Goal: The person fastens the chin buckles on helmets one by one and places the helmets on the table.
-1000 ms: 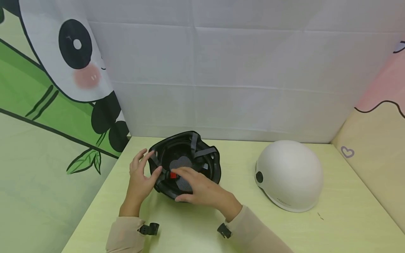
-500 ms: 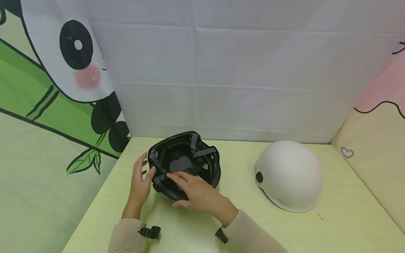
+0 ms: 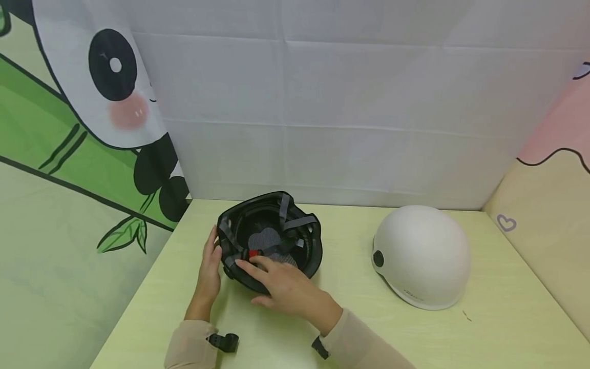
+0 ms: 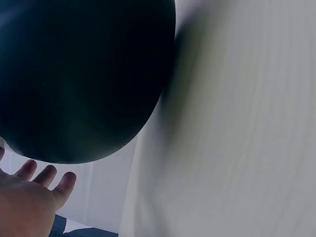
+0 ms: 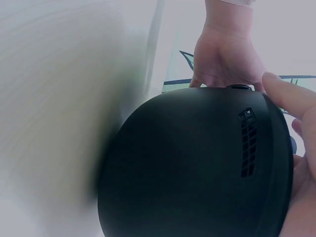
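The upturned black helmet [image 3: 269, 238] on the bench [image 3: 350, 318], cradled between the left hand [image 3: 209, 269]'s straight fingers and the right hand [image 3: 283, 287]'s fingers resting on its near rim, looks light, rigid and smooth-shelled, best gripped by the rim

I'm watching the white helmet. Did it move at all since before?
No. The white helmet sits in the same spot on the table, just as near the purple heart on the side wall.

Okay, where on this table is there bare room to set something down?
Bare table shows between the black helmet and the white helmet, and along the near edge. It is crowded around the black helmet, where the left hand and right hand sit.
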Tool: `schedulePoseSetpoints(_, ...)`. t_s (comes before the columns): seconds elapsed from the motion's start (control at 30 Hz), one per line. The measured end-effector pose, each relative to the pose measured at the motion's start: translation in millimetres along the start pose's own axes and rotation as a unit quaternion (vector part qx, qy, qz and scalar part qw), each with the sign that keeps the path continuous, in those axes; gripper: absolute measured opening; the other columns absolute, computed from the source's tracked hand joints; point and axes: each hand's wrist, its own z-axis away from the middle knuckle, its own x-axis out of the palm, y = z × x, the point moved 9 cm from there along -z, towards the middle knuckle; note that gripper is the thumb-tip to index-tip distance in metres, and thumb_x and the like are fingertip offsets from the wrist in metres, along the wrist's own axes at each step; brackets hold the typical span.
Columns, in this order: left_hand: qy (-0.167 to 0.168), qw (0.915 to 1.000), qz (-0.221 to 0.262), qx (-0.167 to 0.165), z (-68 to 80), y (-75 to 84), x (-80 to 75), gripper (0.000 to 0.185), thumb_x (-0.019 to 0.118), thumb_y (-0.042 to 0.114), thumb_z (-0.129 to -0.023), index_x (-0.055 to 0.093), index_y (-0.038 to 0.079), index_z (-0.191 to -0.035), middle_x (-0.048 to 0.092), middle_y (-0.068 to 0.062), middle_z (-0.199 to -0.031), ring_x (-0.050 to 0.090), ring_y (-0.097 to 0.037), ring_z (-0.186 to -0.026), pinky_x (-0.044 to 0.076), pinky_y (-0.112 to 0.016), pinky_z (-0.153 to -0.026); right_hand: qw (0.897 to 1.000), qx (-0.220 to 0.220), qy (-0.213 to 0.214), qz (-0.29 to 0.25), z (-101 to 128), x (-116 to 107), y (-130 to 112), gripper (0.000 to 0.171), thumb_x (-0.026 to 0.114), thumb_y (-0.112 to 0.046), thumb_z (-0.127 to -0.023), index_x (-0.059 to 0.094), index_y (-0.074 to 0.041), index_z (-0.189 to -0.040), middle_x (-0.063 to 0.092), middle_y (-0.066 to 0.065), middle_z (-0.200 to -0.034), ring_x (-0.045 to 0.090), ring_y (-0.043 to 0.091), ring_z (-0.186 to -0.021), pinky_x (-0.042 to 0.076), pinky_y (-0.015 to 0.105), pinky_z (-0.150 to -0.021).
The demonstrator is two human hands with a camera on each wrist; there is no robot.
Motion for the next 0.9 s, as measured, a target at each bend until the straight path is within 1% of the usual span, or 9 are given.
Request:
schedulePoseSetpoints(0.1,-0.004,1.0000,-0.002,-0.004,0.5,-1.5,2.4,0.050,0.027,0.031,-0.098,0.014,0.028,-0.145,0.011,-0.001,-0.148,0.007,-0.023,-0.133,0.008,-0.059,-0.098,1.000,-0.004,0.001,-0.007,0.2,2.1,0.0,0.081,0.064,-0.040,-0.083,0.013,-0.032,-0.145,0.040,0.002,-0.131,0.056,0.009,-0.075,0.047,0.027,-0.069)
schedulePoseSetpoints(0.2,-0.010,0.9999,0.006,-0.001,0.5,0.5,5.1,0.050,0.026,0.028,-0.098,0.012,0.026,-0.146,0.009,-0.003,-0.148,0.008,-0.027,-0.132,0.012,-0.059,-0.098,1.000,-0.012,0.009,-0.013,1.0,3.3,-0.2,0.075,0.062,-0.035,-0.085,0.017,-0.031,-0.145,0.041,0.001,-0.128,0.049,0.003,-0.062,0.045,0.021,-0.060)
schedulePoseSetpoints(0.27,-0.013,0.9999,0.009,0.002,0.7,2.4,6.4,0.050,0.026,0.027,-0.098,0.011,0.025,-0.146,0.008,-0.004,-0.148,0.011,-0.032,-0.131,0.016,-0.060,-0.097,1.000,-0.016,0.016,-0.014,2.2,3.1,-0.6,0.071,0.060,-0.034,-0.087,0.019,-0.030,-0.144,0.042,-0.001,-0.127,0.045,0.000,-0.057,0.042,0.018,-0.054)
schedulePoseSetpoints(0.33,-0.012,0.9999,0.008,0.003,0.9,3.0,7.0,0.051,0.027,0.027,-0.098,0.011,0.024,-0.146,0.009,-0.005,-0.148,0.014,-0.037,-0.129,0.018,-0.060,-0.095,0.999,-0.022,0.025,-0.013,3.1,2.6,-1.3,0.066,0.060,-0.033,-0.087,0.024,-0.029,-0.143,0.044,-0.003,-0.126,0.044,-0.001,-0.056,0.040,0.016,-0.051)
schedulePoseSetpoints(0.47,-0.003,1.0000,0.007,0.003,1.5,2.6,6.4,0.052,0.027,0.030,-0.097,0.012,0.024,-0.146,0.010,-0.002,-0.148,0.018,-0.038,-0.127,0.020,-0.060,-0.095,0.999,-0.026,0.032,-0.003,4.8,2.4,-2.5,0.058,0.058,-0.032,-0.088,0.033,-0.027,-0.140,0.045,-0.007,-0.127,0.047,-0.002,-0.059,0.040,0.015,-0.051)
schedulePoseSetpoints(0.6,0.001,1.0000,0.006,0.005,1.9,1.8,5.7,0.052,0.027,0.031,-0.097,0.012,0.024,-0.146,0.011,-0.001,-0.148,0.019,-0.037,-0.127,0.020,-0.059,-0.095,0.999,-0.021,0.024,0.006,5.5,4.0,-2.9,0.054,0.057,-0.033,-0.089,0.037,-0.024,-0.139,0.046,-0.007,-0.129,0.053,0.001,-0.065,0.043,0.016,-0.056)
schedulePoseSetpoints(0.73,0.002,0.9999,0.010,0.007,1.2,2.2,6.2,0.051,0.027,0.030,-0.097,0.014,0.026,-0.146,0.012,-0.001,-0.147,0.019,-0.037,-0.127,0.020,-0.059,-0.096,0.999,-0.020,0.020,0.017,6.0,4.8,-2.8,0.053,0.056,-0.033,-0.090,0.038,-0.023,-0.138,0.048,-0.006,-0.129,0.060,0.007,-0.080,0.047,0.019,-0.065)
schedulePoseSetpoints(0.83,0.002,0.9999,0.013,0.011,0.0,4.8,7.2,0.050,0.027,0.028,-0.097,0.014,0.028,-0.145,0.012,-0.002,-0.147,0.018,-0.037,-0.126,0.019,-0.059,-0.096,0.999,-0.025,0.023,0.025,6.4,4.3,-2.8,0.052,0.054,-0.033,-0.091,0.037,-0.022,-0.139,0.047,-0.006,-0.130,0.059,0.008,-0.089,0.047,0.021,-0.068)
schedulePoseSetpoints(0.9,0.003,0.9999,0.008,0.012,-0.7,7.6,7.2,0.049,0.027,0.029,-0.097,0.015,0.029,-0.145,0.012,-0.001,-0.147,0.018,-0.036,-0.127,0.019,-0.058,-0.096,0.999,-0.031,0.028,0.028,6.6,4.2,-2.7,0.051,0.052,-0.033,-0.092,0.037,-0.021,-0.139,0.046,-0.007,-0.131,0.059,0.008,-0.092,0.047,0.020,-0.069)
